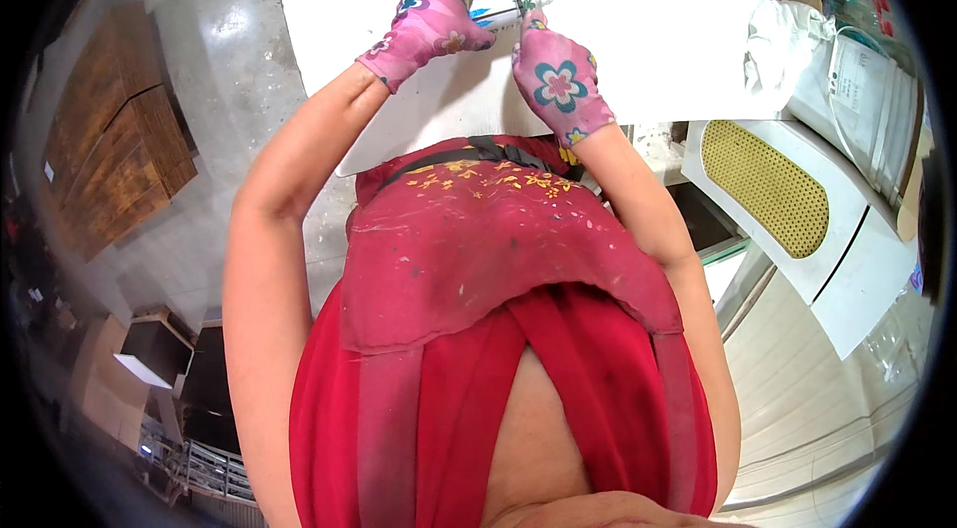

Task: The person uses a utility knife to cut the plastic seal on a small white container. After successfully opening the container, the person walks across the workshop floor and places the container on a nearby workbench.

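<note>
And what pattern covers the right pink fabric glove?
That glove carries a multicoloured floral print, clearest in the head view.

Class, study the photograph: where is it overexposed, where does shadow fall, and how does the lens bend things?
Head view, top: the white table is blown out almost blank; head view, upper middle: a soft grey shadow lies on its near part, between the left hand and the apron; head view, edges: a black rim closes in, and the brown wooden furniture seems bowed.

White tabletop (658, 39), crumpled white plastic (783, 47) at its right edge; grey floor (234, 39) under brown wooden furniture (115, 154)
</note>
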Demonstrator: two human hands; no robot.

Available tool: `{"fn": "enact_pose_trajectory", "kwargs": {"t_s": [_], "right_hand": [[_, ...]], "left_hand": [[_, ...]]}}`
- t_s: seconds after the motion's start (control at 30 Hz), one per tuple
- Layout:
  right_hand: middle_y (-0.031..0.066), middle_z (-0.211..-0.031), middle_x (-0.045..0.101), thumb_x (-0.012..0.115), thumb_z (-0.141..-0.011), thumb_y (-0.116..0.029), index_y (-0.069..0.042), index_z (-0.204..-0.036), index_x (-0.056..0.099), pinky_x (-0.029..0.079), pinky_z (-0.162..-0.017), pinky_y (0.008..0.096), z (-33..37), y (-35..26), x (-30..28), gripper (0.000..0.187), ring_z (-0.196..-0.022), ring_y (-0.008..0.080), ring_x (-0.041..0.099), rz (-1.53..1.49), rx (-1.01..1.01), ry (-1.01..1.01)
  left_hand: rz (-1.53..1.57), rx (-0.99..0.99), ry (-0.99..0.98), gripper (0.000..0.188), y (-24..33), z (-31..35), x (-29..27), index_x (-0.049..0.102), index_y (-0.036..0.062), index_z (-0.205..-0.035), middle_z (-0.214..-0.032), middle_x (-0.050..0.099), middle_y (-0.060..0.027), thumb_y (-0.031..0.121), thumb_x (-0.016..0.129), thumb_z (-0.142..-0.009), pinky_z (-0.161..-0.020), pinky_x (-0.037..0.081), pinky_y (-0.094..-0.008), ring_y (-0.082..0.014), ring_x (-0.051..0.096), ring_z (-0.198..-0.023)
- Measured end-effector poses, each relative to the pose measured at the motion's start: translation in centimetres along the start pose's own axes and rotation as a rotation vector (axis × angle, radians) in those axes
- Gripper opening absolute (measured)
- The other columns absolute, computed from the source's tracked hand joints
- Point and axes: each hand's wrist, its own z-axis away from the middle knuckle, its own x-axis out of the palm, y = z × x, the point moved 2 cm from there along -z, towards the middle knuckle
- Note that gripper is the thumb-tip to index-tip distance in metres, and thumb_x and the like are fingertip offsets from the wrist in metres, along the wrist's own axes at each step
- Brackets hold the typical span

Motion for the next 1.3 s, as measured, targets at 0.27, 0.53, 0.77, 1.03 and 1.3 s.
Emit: {"fn": "enact_pose_trajectory", "kwargs": {"t_s": [0.27, 0.53, 0.77, 1.03, 1.3], "right_hand": [[0.0177, -0.068, 0.065, 0.051, -0.088, -0.014, 0.004, -0.098, 0.051, 0.054, -0.056, 0.0393, 0.5, 0.0, 0.9, 0.020, -0.065, 0.0348, 0.067, -0.065, 0.113, -0.026], [0.0194, -0.070, 0.065, 0.049, -0.089, -0.015, 0.003, -0.096, 0.049, 0.054, -0.056, 0.0414, -0.3, 0.2, 0.8, 0.020, -0.065, 0.0361, 0.066, -0.069, 0.097, -0.015], [0.0243, -0.077, 0.064, 0.049, -0.090, -0.018, 0.003, -0.103, 0.047, 0.053, -0.068, 0.0472, 1.3, 0.1, 0.9, 0.024, -0.076, 0.0414, 0.064, -0.097, 0.242, -0.187], [0.0224, -0.075, 0.065, 0.050, -0.089, -0.017, 0.003, -0.097, 0.051, 0.054, -0.065, 0.0455, 0.3, 0.2, 0.2, 0.021, -0.074, 0.0391, 0.066, -0.112, 0.170, -0.094], [0.0210, -0.072, 0.065, 0.049, -0.090, -0.016, 0.004, -0.098, 0.051, 0.054, -0.062, 0.0451, 0.2, 0.6, 0.2, 0.021, -0.069, 0.0381, 0.066, -0.104, 0.127, -0.055]], "left_hand": [[0.026, 0.021, 0.031, 0.071, -0.2, -0.1, 0.2, 0.057, 0.0109, -0.123, -0.107, 0.060, -0.0112, 0.028, 0.080, -0.058, -0.088, 0.050, -0.0373, -0.0293, 0.060, -0.099], [0.028, -0.017, -0.016, 0.071, -0.3, -0.6, 0.2, 0.058, 0.0136, -0.123, -0.109, 0.059, -0.0094, 0.032, 0.079, -0.057, -0.091, 0.050, -0.0364, -0.0273, 0.060, -0.102], [-0.074, 0.008, 0.009, 0.068, 0.8, -0.1, -0.5, 0.059, 0.0167, -0.122, -0.108, 0.059, -0.0081, 0.030, 0.078, -0.058, -0.091, 0.050, -0.0361, -0.0258, 0.060, -0.102], [-0.020, 0.061, 0.053, 0.066, 0.9, 0.0, -0.1, 0.060, 0.0133, -0.119, -0.106, 0.060, -0.0110, 0.031, 0.077, -0.058, -0.090, 0.049, -0.0372, -0.0279, 0.059, -0.103], [-0.091, -0.004, 0.068, 0.065, 0.7, -0.3, 0.7, 0.060, 0.0148, -0.119, -0.108, 0.059, -0.0090, 0.033, 0.075, -0.058, -0.090, 0.050, -0.0367, -0.0265, 0.060, -0.101]]}}
